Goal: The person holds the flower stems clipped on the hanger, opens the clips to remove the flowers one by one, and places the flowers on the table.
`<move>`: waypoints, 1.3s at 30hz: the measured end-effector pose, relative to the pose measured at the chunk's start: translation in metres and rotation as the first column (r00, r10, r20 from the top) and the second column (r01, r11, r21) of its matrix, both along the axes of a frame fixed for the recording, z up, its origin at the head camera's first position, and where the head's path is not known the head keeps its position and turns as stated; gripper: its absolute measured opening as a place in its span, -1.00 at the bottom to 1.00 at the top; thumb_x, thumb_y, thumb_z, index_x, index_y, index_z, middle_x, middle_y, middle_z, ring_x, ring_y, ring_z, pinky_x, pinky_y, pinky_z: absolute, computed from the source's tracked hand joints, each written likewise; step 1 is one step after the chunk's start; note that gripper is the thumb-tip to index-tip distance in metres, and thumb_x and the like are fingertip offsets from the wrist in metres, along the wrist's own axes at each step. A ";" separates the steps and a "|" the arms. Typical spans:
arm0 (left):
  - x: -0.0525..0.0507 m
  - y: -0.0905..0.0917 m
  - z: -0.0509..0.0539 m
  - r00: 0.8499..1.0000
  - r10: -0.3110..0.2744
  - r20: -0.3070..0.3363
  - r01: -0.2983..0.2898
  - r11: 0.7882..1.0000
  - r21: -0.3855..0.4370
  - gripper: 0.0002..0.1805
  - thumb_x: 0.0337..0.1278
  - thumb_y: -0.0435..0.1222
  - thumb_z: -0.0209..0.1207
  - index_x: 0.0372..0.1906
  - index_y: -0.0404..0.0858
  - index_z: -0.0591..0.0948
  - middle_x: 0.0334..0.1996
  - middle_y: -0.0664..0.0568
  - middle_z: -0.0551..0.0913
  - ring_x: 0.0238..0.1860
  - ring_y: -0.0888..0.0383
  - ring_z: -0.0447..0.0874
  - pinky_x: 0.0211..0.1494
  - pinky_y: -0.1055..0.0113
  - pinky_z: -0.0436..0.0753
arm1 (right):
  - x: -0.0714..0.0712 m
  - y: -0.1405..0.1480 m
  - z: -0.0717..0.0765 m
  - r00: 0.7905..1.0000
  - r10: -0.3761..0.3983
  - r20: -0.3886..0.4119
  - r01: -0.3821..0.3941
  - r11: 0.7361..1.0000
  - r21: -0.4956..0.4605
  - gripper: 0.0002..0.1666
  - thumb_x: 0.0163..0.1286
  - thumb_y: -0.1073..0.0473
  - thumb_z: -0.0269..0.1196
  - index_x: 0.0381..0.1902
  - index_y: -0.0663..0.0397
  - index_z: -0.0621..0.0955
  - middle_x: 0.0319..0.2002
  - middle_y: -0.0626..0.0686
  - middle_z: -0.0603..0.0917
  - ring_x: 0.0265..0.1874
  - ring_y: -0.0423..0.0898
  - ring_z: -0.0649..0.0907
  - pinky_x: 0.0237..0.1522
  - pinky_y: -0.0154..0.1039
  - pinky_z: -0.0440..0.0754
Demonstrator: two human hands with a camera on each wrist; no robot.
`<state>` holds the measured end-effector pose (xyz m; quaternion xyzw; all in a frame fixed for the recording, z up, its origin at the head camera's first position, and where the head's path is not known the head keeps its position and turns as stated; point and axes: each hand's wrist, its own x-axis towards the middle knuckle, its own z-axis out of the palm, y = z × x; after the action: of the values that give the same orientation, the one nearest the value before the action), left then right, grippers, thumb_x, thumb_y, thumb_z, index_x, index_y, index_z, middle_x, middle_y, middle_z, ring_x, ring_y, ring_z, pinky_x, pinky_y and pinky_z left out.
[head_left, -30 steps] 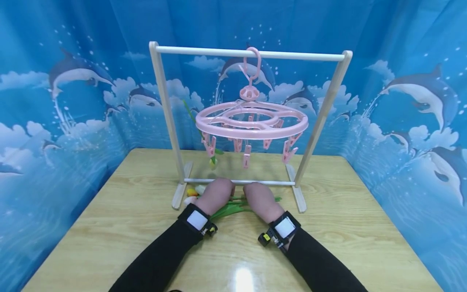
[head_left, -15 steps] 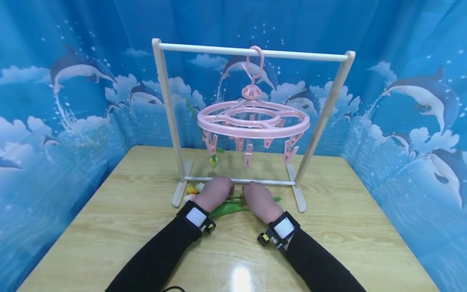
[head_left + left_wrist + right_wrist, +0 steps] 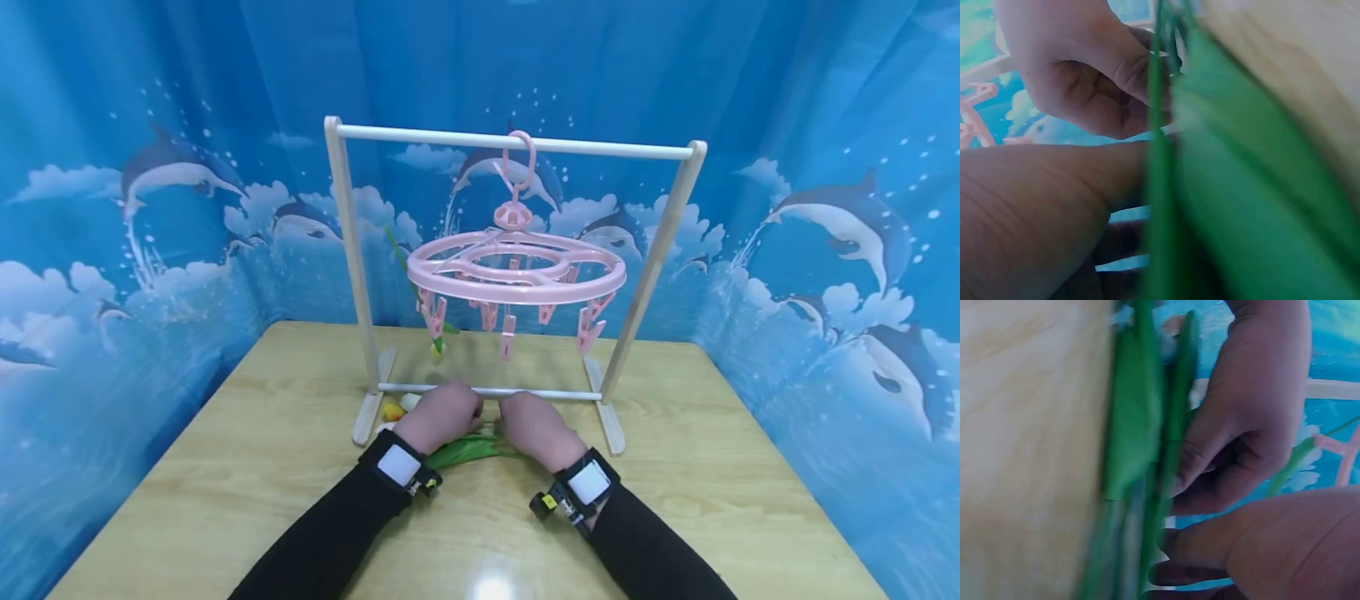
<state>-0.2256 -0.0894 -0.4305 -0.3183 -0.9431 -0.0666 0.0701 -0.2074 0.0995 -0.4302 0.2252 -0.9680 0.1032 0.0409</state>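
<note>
A bunch of tulips lies at the foot of the wooden stand, with yellow and white tulip heads [image 3: 393, 412] at left and green leaves [image 3: 467, 450] between the hands. My left hand [image 3: 447, 412] pinches the stems with thumb and curled fingers, as the right wrist view shows. Close beside it my right hand [image 3: 536, 425] also pinches the stems; its fingertips are partly hidden. Another tulip [image 3: 438, 353] hangs head down from the pink clip hanger [image 3: 517, 292], above and behind the hands. In the left wrist view, a broad blurred leaf [image 3: 1254, 162] fills much of the picture.
The wooden stand [image 3: 347, 250] rises behind the hands, its lower rod [image 3: 540, 394] just beyond the knuckles. Several pink clothespins [image 3: 507, 337] dangle from the hanger. A pale wood table [image 3: 675, 500] extends to both sides, enclosed by a blue dolphin curtain [image 3: 300, 83].
The stem ends that stuck out right of my right hand are no longer visible there. Both hands stay close together at the bunch. The head view has tilted up.
</note>
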 end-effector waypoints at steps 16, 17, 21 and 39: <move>0.073 -0.015 0.127 0.990 -0.087 -0.108 0.103 0.984 0.144 -0.84 0.49 -0.11 0.40 0.02 -0.02 0.82 -0.12 0.17 0.86 -0.16 0.26 0.83 -0.05 0.35 0.84 | 0.057 0.012 0.122 0.972 -0.070 -0.224 0.057 0.996 -0.065 -0.79 0.62 0.14 0.34 -0.27 0.04 0.79 -0.48 -0.04 0.69 -0.53 -0.15 0.61 -0.49 -0.28 0.57; 0.078 -0.016 0.131 0.980 -0.096 -0.174 0.126 0.977 0.172 -0.86 0.47 -0.14 0.42 -0.01 -0.03 0.83 -0.16 0.17 0.86 -0.19 0.27 0.83 -0.09 0.37 0.83 | 0.060 0.014 0.125 0.963 -0.063 -0.260 0.043 0.996 -0.083 -0.83 0.60 0.16 0.36 -0.24 0.05 0.81 -0.45 -0.02 0.73 -0.51 -0.14 0.65 -0.48 -0.27 0.61; 0.091 -0.022 0.144 0.881 -0.099 -0.462 0.262 0.916 0.303 -0.90 0.38 -0.26 0.48 -0.09 -0.11 0.84 -0.26 0.14 0.85 -0.25 0.22 0.81 -0.16 0.40 0.81 | 0.078 0.022 0.139 0.907 -0.049 -0.418 -0.024 0.986 -0.166 -0.90 0.54 0.21 0.41 -0.16 0.11 0.83 -0.34 0.06 0.83 -0.45 -0.07 0.76 -0.46 -0.19 0.73; 0.063 -0.027 0.135 0.729 0.207 -0.653 0.266 0.793 0.548 -0.54 0.47 -0.43 0.35 0.40 -0.24 0.69 0.37 -0.12 0.74 0.43 -0.15 0.66 0.62 0.11 0.59 | 0.095 0.022 0.145 0.649 -0.047 -0.759 -0.321 0.888 -0.329 -0.90 0.42 0.35 0.45 -0.14 0.27 0.79 -0.27 0.18 0.86 -0.28 0.07 0.82 -0.16 -0.05 0.88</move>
<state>-0.1631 -0.1161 -0.2957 -0.2955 -0.7702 -0.2450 0.5093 -0.1126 0.1212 -0.2848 0.3068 -0.7947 0.2175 0.4765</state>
